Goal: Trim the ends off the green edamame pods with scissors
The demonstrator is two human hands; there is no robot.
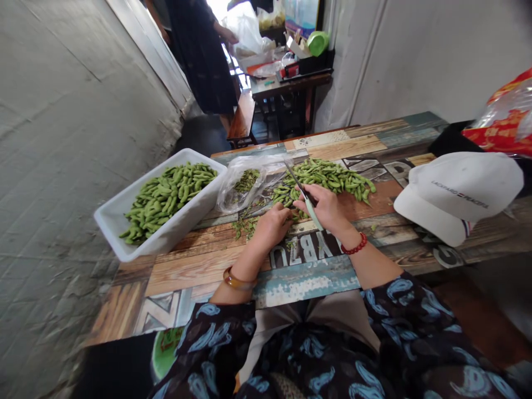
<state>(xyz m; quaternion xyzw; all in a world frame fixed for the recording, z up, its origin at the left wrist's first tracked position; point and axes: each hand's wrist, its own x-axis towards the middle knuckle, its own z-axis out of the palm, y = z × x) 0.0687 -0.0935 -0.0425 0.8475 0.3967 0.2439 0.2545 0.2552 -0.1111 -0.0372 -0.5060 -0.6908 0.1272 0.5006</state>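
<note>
My right hand [326, 209] is closed around scissors [312, 211] with a pale green handle, their dark blades pointing up and away to the left. Close beside it, my left hand [272, 226] lies low over the table with its fingers curled together; whatever they pinch is hidden. Just beyond both hands spreads a heap of green soybean pods [324, 174]. Small trimmed bits [245, 226] are scattered left of my left hand. Behind them, a clear plastic bag [228, 194] lies open with more green scraps [248, 180] in it.
A white plastic tub [166, 235] of soybean pods stands at the table's left edge. On the right sit a white cap [457, 188] and a red plastic package [505, 119]. Beyond, a person [199, 55] stands by a bench [242, 116] and a cluttered second table [291, 86].
</note>
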